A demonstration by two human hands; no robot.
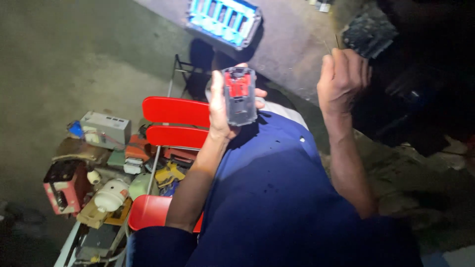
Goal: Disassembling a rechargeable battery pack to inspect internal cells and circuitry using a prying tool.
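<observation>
Grey battery pack (240, 96) with a red top sits clasped in left hand (217, 106); right hand (341, 76) pinches thin wire (337, 40).

I'm looking at a grey power-tool battery housing (240, 96), held upright above the blue-clad lap, its red latch piece showing near the top, open face toward me. Up to the right there's a thin metal pin (337, 40), slender and nearly vertical, poking up beside a dark block.
</observation>
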